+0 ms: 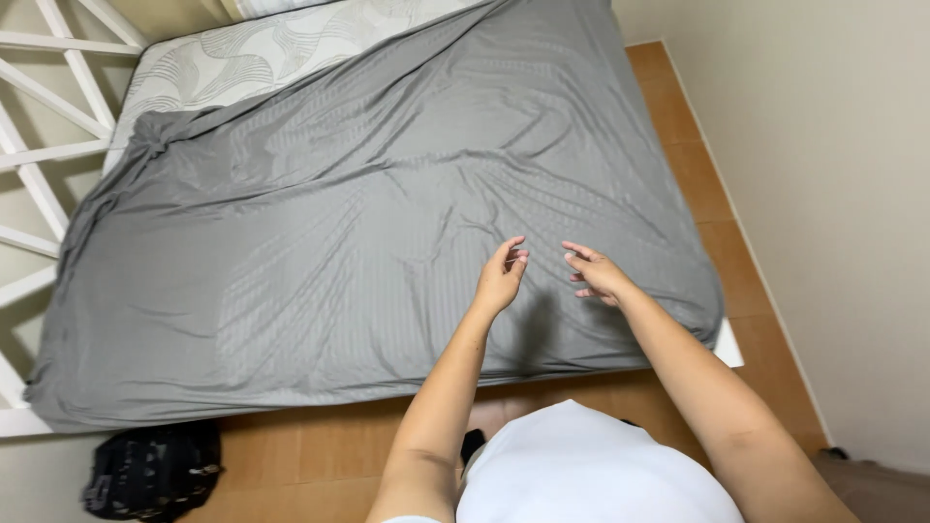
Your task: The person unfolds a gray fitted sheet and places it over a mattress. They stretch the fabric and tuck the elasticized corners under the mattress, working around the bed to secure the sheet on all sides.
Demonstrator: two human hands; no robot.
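Hovering empty, fingers loosely spread: left hand (501, 278), right hand (596, 275), above grey sheet (368, 223). Spread over most of mattress (223, 63), far corner bare, wrinkles left.

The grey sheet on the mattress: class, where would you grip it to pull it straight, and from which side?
Probably grip the grey sheet at its bunched far-left corner, coming from the left side: the cloth gathers there, leaving the patterned mattress bare.

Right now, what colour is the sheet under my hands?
Grey, faintly striped sheet; head view shows it best.
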